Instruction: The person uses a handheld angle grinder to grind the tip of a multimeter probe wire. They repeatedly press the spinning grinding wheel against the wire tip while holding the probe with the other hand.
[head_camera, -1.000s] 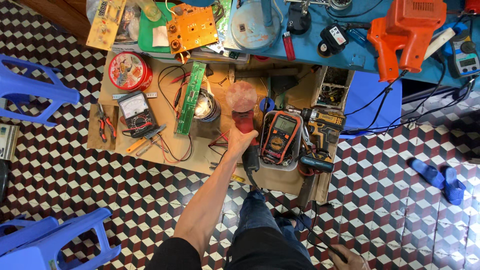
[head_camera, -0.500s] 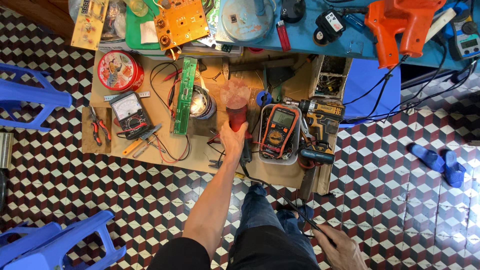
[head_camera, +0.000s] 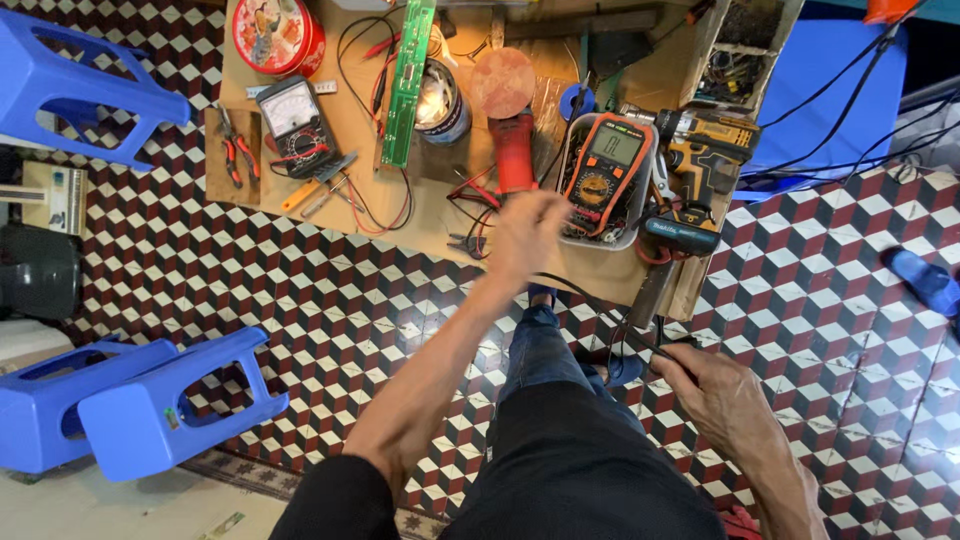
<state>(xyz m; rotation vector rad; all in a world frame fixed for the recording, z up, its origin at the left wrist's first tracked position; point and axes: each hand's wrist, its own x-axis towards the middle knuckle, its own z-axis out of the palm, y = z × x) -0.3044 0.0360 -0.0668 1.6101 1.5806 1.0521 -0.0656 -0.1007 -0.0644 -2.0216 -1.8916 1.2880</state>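
so left hand (head_camera: 525, 232), blurred so grip unclear, hovers just below red angle grinder with round disc (head_camera: 512, 150) beside orange multimeter (head_camera: 604, 172); heavy, rigid, grab body; right hand (head_camera: 722, 392) clasps black cord (head_camera: 640, 345).

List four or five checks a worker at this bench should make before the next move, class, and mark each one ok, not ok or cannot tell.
1. Left hand off the red angle grinder: cannot tell, blurred.
2. Black cord gripped by right hand: ok.
3. Cord away from the leg: not ok, it crosses the knee.
4. Grinder lying flat on the wooden board: ok.
5. Orange multimeter seated in its tray: ok.
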